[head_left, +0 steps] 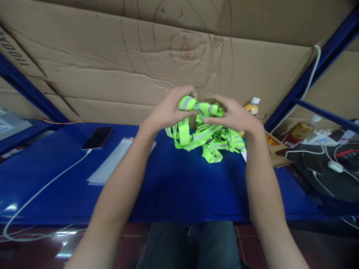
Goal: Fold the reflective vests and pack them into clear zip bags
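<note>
A tangle of neon-green reflective straps [212,154] with grey stripes lies on the blue table. Above its back part, my left hand [169,107] has its thumb and fingers closed round a bunched length of reflective strap [188,102]. My right hand [235,114] grips the other end of this bunch, fingers curved over it and thumb below. Loops hang from the bunch down toward the pile, and I cannot tell whether they are joined to it. My fingertips are partly hidden by the straps.
A phone [98,138] with a white cable lies at the left, beside flat translucent plastic bags [108,164]. A bottle [252,107] and an opened cardboard box [277,151] stand at the right. Cardboard [112,67] walls the back; blue posts [327,61] rise at the sides.
</note>
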`<control>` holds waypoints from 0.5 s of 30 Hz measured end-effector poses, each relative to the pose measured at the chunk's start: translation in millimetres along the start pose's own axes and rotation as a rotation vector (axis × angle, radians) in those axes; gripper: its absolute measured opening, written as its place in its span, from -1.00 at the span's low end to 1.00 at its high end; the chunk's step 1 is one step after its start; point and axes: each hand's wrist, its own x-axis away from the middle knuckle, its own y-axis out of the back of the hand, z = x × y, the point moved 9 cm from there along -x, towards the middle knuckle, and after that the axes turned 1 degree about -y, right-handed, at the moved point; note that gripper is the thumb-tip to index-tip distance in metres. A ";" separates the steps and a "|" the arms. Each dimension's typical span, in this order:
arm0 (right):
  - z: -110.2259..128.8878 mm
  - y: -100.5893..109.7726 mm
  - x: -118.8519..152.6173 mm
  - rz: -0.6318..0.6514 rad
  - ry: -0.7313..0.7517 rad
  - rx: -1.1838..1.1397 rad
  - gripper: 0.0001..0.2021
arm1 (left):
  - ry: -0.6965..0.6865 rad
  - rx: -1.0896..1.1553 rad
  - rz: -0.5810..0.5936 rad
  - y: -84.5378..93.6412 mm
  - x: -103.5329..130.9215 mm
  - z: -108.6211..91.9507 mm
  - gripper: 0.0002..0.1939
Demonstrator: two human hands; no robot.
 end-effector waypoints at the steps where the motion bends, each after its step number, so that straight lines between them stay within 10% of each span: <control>1: -0.3 1.5 -1.2 -0.025 -0.001 0.019 -0.48 | -0.011 -0.020 0.030 -2.7 0.0 -4.7 -0.63; 7: 7.3 -4.9 -9.4 -0.071 0.089 0.167 -0.81 | 0.032 0.092 0.148 -12.2 3.1 -2.8 -0.48; 15: 23.5 -2.5 -7.3 -0.210 0.169 0.153 -0.42 | 0.230 0.341 -0.065 5.8 4.4 34.8 -0.55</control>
